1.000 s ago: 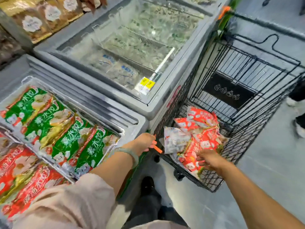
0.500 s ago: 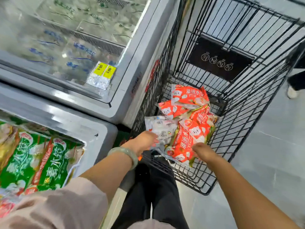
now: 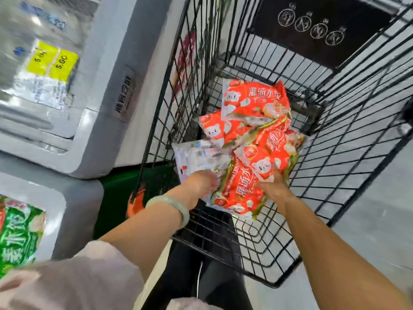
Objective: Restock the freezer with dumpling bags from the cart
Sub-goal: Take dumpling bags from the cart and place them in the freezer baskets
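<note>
Dumpling bags (image 3: 257,135) lie heaped in the near end of the black wire cart (image 3: 225,240), most of them red-orange with white bear faces and large lettering, overlapping one another at slants. One pale bag (image 3: 196,156) at the left of the heap shows a barcode and touches the cart's left wall. The left hand (image 3: 201,182), with a pale green bangle (image 3: 172,205) on its wrist, rests on the lower edge of the pale bag just beside a red one; its fingers bend downward and are blurred, so I cannot tell whether they grasp anything. The right hand (image 3: 271,186) grasps the nearest red bag (image 3: 241,189), fingers spread over its printed face near a bear. The two hands are close together, with that bag between them. Left of the cart stands a grey freezer (image 3: 76,211), in whose corner green bags (image 3: 17,236) show. Beyond it a second freezer (image 3: 107,86) has a glass lid bearing yellow price tags (image 3: 51,61). A dark panel (image 3: 312,41) with four round symbols hangs at the cart's far end.
</note>
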{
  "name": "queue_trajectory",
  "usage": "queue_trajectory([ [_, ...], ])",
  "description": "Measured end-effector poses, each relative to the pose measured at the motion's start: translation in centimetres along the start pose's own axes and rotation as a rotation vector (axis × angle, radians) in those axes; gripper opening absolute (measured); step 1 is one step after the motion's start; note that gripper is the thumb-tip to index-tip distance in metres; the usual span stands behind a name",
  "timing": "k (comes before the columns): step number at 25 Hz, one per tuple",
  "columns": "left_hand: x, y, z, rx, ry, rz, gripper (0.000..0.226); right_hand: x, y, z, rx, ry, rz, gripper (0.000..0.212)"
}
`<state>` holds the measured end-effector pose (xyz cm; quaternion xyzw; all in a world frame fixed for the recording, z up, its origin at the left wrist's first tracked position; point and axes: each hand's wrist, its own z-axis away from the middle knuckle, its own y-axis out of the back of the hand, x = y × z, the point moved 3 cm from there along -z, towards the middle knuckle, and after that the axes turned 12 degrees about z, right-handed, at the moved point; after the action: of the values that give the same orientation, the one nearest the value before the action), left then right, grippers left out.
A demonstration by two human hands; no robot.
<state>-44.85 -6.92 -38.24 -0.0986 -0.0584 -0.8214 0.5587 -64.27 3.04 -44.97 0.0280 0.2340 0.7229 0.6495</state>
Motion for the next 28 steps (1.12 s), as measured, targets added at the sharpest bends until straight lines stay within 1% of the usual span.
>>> queue_trajectory([
  [1, -0.1, -0.2, -0.2, -0.006, 0.005, 0.0, 0.032, 0.2, -0.1, -0.8, 0.032, -0.017, 0.084, 0.105],
  [3, -0.4, -0.7, -0.4, -0.011, 0.023, 0.002, 0.021, 0.3, 0.1, -1.5, 0.091, -0.085, 0.335, 0.111],
  [5, -0.2, -0.9, -0.3, 0.004, 0.04, 0.021, 0.015, 0.2, 0.4, -1.6, 0.154, -0.135, 0.466, 0.103],
  [7, -0.1, -1.0, -0.1, -0.01, 0.089, 0.056, 0.02, -0.1, 1.0, -1.5, 0.242, -0.114, 0.491, 0.081],
  [9, 0.3, -1.1, 0.3, -0.029, 0.139, 0.118, 0.026, -1.0, 2.0, -0.5, 0.33, -0.065, 0.486, 0.051],
  [10, 0.4, -1.1, 0.6, -0.017, 0.147, 0.138, 0.027, -1.6, 2.6, 0.1, 0.373, -0.031, 0.513, 0.043],
  [12, 0.8, -1.2, 1.5, 0.015, 0.123, 0.178, 0.021, -3.0, 3.5, 1.6, 0.444, 0.062, 0.573, 0.037],
  [13, 0.9, -1.3, 2.1, 0.025, 0.106, 0.189, 0.023, -3.7, 3.7, 2.6, 0.463, 0.1, 0.564, 0.034],
  [15, 1.1, -1.6, 3.1, 0.006, 0.085, 0.218, 0.034, -5.1, 3.2, 4.7, 0.479, 0.166, 0.487, 0.029],
  [16, 1.4, -1.8, 3.8, -0.027, 0.061, 0.247, 0.037, -5.8, 2.6, 6.3, 0.479, 0.206, 0.461, 0.028],
  [18, 2.2, -2.3, 5.6, -0.109, 0.005, 0.288, 0.036, -7.0, 1.2, 9.5, 0.435, 0.277, 0.421, 0.025],
  [20, 3.1, -2.3, 7.7, -0.158, -0.019, 0.324, 0.035, -8.4, 0.1, 12.4, 0.355, 0.354, 0.455, 0.026],
  [24, 3.6, -1.0, 11.3, -0.171, -0.016, 0.406, 0.042, -11.5, -1.4, 17.0, 0.161, 0.546, 0.532, 0.026],
  [25, 3.5, -0.5, 12.3, -0.158, -0.013, 0.429, 0.041, -12.1, -1.7, 18.1, 0.09, 0.588, 0.514, 0.027],
  [28, 2.9, 1.7, 15.5, 0.011, -0.031, 0.389, 0.036, -13.2, -2.4, 20.8, -0.134, 0.62, 0.486, 0.033],
])
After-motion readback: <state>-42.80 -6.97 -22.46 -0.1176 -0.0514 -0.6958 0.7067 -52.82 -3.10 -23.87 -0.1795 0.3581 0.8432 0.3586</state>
